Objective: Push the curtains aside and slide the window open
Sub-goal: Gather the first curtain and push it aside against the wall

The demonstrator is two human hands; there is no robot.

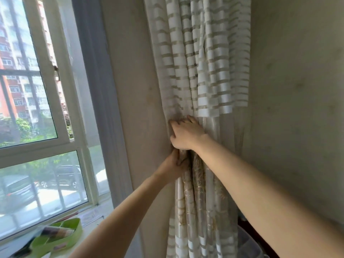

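A beige and white striped curtain (202, 67) hangs bunched against the wall strip to the right of the window. My right hand (186, 135) presses on the gathered folds at mid height, fingers curled into the fabric. Just below it, my left hand (174, 167) grips the same bundle from the left side. The white-framed window (61, 101) fills the left of the view, uncovered, with its sash shut and a small latch on the frame (55, 68).
A green divided tray (61, 237) with small items lies on the sill at the bottom left, beside papers (93, 215). A plain wall (297, 108) stands on the right. Below the curtain at right sits a translucent bin (249, 244).
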